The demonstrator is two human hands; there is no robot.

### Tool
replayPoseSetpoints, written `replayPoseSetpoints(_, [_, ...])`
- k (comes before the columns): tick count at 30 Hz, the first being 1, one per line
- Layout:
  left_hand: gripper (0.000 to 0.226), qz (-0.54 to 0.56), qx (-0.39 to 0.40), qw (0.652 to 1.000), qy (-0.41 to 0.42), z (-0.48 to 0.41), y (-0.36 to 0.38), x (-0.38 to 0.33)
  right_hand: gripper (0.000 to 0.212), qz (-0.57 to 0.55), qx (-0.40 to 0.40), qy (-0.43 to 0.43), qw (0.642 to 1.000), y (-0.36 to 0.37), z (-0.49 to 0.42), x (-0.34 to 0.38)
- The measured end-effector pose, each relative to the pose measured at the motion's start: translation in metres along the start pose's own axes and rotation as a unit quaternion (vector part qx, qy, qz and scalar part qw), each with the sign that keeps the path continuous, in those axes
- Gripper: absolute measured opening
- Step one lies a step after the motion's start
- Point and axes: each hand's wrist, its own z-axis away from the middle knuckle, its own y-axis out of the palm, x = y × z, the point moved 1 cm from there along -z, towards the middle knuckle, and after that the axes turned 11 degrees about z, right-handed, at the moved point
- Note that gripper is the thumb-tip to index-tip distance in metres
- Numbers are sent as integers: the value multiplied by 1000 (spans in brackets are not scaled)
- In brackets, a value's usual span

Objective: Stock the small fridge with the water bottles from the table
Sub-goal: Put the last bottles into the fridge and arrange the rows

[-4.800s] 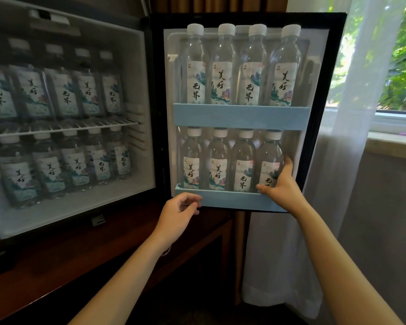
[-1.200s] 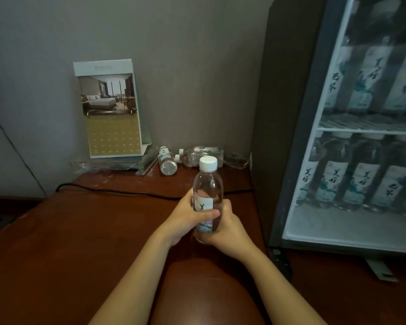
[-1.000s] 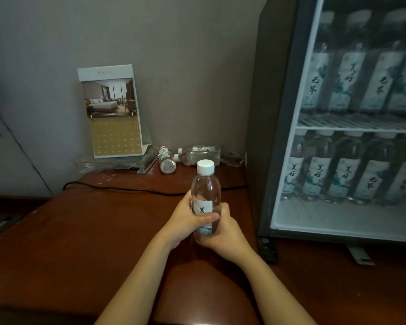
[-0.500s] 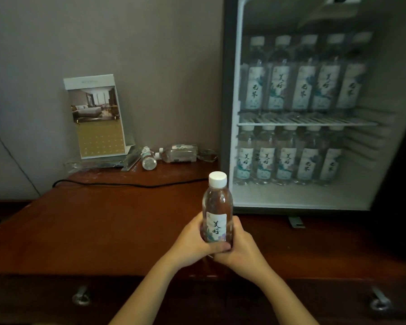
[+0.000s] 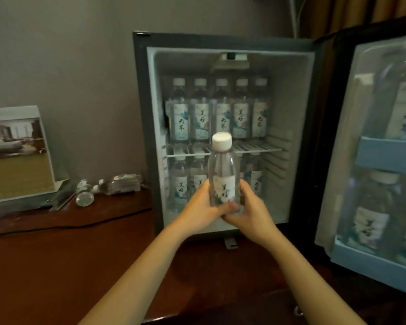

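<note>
Centre frame, before the open fridge, left grip and right grip are clasping one upright water bottle, cap pointing up. Five stocked bottles are lining its upper shelf; two loose bottles are lying on the bench, left.

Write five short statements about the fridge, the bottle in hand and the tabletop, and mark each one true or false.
1. The left hand and right hand both grip one upright water bottle. True.
2. That bottle is uncapped. False: a white cap is on it.
3. The fridge door is shut. False: it stands open at the right, bottles in its racks.
4. Two bottles lie on their sides on the table left of the fridge. True.
5. The upper wire shelf is bare. False: five bottles stand along its front.
</note>
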Motion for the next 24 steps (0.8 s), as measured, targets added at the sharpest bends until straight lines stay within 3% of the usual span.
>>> replayPoseSetpoints(4, [50,-35,-33,996,79,-62,-1,-47,63,9,-63,-40,997,-41,-59,19])
replayPoseSetpoints(7, [55,-75,-52,992,87,-101,-4,-65,61,35,-80,-52,995,-61,-98,24])
replayPoseSetpoints(13, [59,-126,-31,991,15,-148,1,-52,62,31,-15,10,999,-66,-136,-1])
replayPoseSetpoints(19, [46,-97,-71,991,52,-160,3,-34,79,-13,-10,77,997,-66,-148,-23])
replayPoseSetpoints(24, [37,-141,-101,984,46,-172,-1,-21,65,22,8,63,998,-60,-155,-30])
